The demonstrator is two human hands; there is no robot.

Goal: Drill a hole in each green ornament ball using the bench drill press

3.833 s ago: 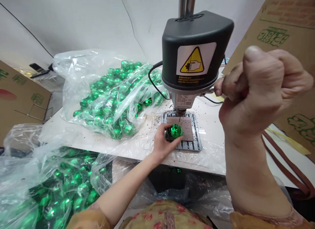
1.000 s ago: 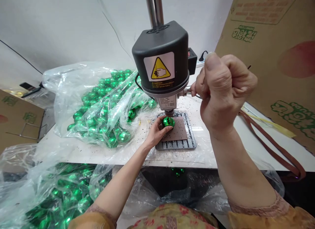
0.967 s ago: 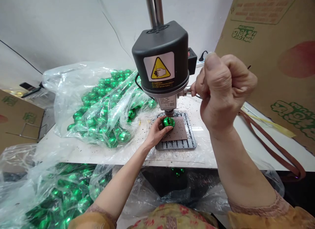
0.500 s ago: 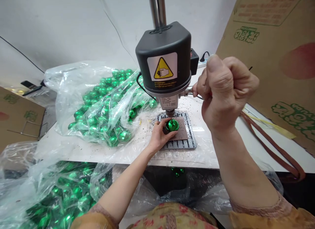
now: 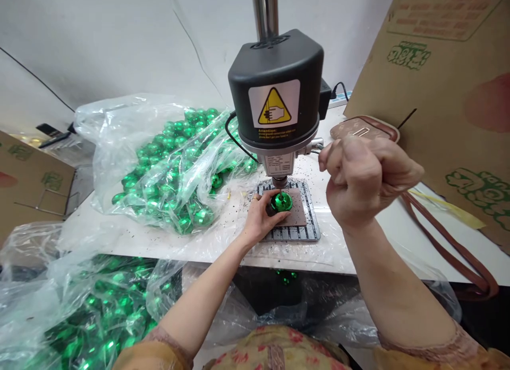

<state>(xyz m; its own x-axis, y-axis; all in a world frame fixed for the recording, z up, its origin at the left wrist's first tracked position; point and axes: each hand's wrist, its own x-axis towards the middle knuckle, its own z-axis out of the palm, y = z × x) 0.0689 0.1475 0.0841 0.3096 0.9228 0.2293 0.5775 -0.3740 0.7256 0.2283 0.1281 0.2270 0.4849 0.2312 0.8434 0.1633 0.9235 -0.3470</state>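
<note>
- The green ball (image 5: 283, 201) sits in the middle of our clock, resting on the brown pad (image 5: 298, 215), right below the black drill (image 5: 274, 67).
- Our left hand (image 5: 261, 216), at 8 o'clock, pinches it between thumb and fingers, maybe so it can't roll or spin.
- Our right hand (image 5: 368, 179), at 3 o'clock, is curled up beside the silver handle (image 5: 317, 143). The palm is hidden, so we can't tell if it grips it.
- A clear bag (image 5: 115, 128) of green balls lies near 10 o'clock, perhaps there so we can reach more easily.
- Half a second ago our right hand was higher; now it is lower beside the drill, and a brown bag (image 5: 346, 127) shows at 2 o'clock. The ball is still pinched.
</note>
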